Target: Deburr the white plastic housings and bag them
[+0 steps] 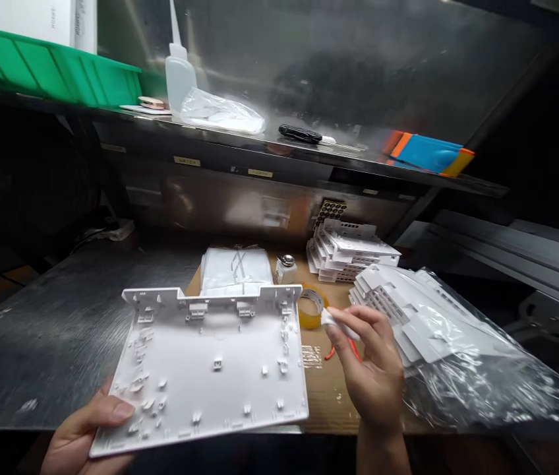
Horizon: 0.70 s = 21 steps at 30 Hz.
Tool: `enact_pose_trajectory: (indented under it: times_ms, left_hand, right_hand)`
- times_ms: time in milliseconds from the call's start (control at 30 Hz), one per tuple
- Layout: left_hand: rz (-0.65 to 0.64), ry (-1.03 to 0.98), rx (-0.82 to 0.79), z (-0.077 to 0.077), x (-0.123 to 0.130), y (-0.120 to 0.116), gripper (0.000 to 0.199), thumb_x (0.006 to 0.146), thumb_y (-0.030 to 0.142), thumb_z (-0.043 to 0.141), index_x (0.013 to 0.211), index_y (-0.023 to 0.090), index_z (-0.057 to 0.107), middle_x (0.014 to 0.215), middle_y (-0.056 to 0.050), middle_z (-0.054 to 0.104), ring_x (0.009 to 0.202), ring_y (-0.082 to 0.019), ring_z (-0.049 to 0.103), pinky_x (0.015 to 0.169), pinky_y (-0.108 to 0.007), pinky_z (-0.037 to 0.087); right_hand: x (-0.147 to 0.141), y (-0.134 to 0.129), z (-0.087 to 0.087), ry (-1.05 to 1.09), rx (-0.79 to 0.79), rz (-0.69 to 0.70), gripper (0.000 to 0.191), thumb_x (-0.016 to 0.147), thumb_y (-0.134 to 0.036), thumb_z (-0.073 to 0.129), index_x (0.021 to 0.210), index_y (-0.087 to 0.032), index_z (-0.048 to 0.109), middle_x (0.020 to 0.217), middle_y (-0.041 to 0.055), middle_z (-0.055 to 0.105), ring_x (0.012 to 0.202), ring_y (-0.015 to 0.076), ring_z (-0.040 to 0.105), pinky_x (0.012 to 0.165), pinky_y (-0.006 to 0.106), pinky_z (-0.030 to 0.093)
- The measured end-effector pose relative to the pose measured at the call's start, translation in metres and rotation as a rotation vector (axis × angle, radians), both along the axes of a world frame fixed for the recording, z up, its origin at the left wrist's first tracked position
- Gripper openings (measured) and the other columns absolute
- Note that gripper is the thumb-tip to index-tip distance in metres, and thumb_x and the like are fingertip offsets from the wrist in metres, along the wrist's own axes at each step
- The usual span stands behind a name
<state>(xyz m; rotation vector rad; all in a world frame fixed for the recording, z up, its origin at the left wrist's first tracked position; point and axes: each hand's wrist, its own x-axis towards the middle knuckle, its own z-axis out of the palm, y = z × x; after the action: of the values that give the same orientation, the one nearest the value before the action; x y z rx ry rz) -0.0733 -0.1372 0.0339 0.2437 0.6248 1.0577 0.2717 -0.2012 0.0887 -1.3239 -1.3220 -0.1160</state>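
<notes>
My left hand point(89, 429) grips a white plastic housing panel point(215, 343) by its lower left corner, thumb on top. The panel's inner face is turned up, showing clips, posts and a notched far edge. To its right my right hand point(371, 366) is raised, pinching a small white piece point(329, 318) between thumb and fingers; its exact kind is unclear. Just behind those fingertips lies a roll of yellow tape point(313, 297). A red-handled tool point(329, 353) is partly hidden by my right hand. Small clear pieces point(312, 356) lie on the cardboard point(329, 396) between my hands.
Stacked white panels point(353, 247) stand at the back right, with more in a clear plastic bag point(467, 369). Behind the held panel are white bags point(235, 267) and a small metal-topped bottle point(286, 269). An overhead shelf point(240, 142) carries a green bin point(52, 69) and squeeze bottle point(179, 76).
</notes>
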Motion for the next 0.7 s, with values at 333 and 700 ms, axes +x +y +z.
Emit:
enact_pose_trajectory:
  times_ms: [333, 700]
  left_hand:
    - [-0.064, 0.138, -0.073, 0.016, 0.023, -0.020, 0.109, 0.065, -0.003, 0.061, 0.162, 0.040, 0.035, 0.126, -0.001, 0.079, 0.126, -0.043, 0.067, 0.110, -0.065, 0.053]
    - [-0.093, -0.004, 0.012, 0.031, 0.060, -0.028, 0.108, 0.071, -0.002, 0.064, 0.166, 0.035, 0.027, 0.136, -0.009, 0.074, 0.129, -0.041, 0.066, 0.116, -0.064, 0.046]
  right_hand:
    - [0.000, 0.017, 0.003, -0.040, -0.002, -0.035, 0.028, 0.095, -0.017, 0.073, 0.118, -0.033, 0.076, 0.110, 0.0010, 0.061, 0.104, 0.0138, 0.063, 0.087, 0.029, 0.058]
    - [0.020, 0.023, -0.012, 0.007, -0.063, -0.170, 0.017, 0.093, -0.033, 0.077, 0.109, -0.032, 0.079, 0.112, 0.0012, 0.066, 0.104, 0.0175, 0.066, 0.084, 0.032, 0.054]
